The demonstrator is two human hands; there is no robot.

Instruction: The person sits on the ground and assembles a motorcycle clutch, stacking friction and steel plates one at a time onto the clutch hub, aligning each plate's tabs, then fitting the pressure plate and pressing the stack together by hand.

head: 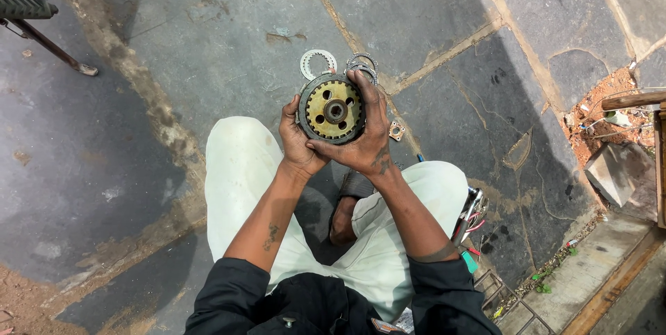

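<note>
Hands first: both of mine are raised in front of me, and together they grip a round metal gear hub (333,110), a toothed disc with a brass-coloured face, a ring of holes and a dark bore at its centre. My left hand (297,142) cups it from the lower left, fingers curled up around the rim. My right hand (369,134) wraps over the top and right edge, fingers bent along the teeth, thumb low on the rim. Both are closed firmly on the part, and both are smeared with dark grease.

I am seated, with my pale trousers (243,168) below my forearms, and the hub is held up above my knees, off the ground. On the stone floor (208,44) just beyond it lie a thin toothed ring (317,63) and a small stack of similar rings (361,64), partly hidden behind my fingertips. A small square metal plate with a hole (396,130) lies on the floor just to the right of my right hand.

By my judgement, I am at the stage of inspecting or lining up the hub, face towards me. Any next move needs a steady two-handed hold, since the greasy rim could slip, and one hand must free itself before reaching the rings on the floor.
</note>
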